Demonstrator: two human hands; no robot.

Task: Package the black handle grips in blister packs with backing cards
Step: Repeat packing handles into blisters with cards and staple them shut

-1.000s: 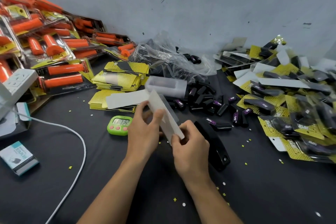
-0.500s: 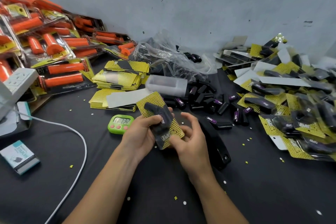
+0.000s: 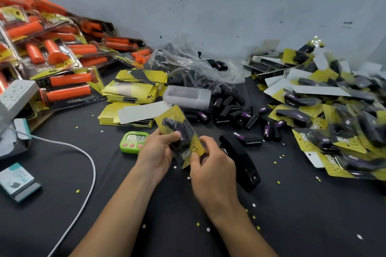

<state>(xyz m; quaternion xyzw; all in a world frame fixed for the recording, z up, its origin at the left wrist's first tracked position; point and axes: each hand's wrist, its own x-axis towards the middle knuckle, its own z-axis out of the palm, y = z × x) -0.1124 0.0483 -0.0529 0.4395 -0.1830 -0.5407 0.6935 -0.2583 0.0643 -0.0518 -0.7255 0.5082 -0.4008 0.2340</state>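
Both hands hold one blister pack above the black table: a yellow dotted backing card with a black handle grip under clear plastic, front side up. My left hand grips its left edge, thumb on the blister. My right hand pinches its lower right corner. Loose black handle grips lie in a heap behind. A stack of clear blister shells and stacks of yellow backing cards sit behind the pack.
A black stapler lies just right of my right hand. A green timer sits left of my left hand. Finished black packs pile up at right, orange-grip packs at left. A white cable, power strip and small box lie at left.
The pack was turned from its white back side to its yellow front. My right hand has closed onto the lower right corner.
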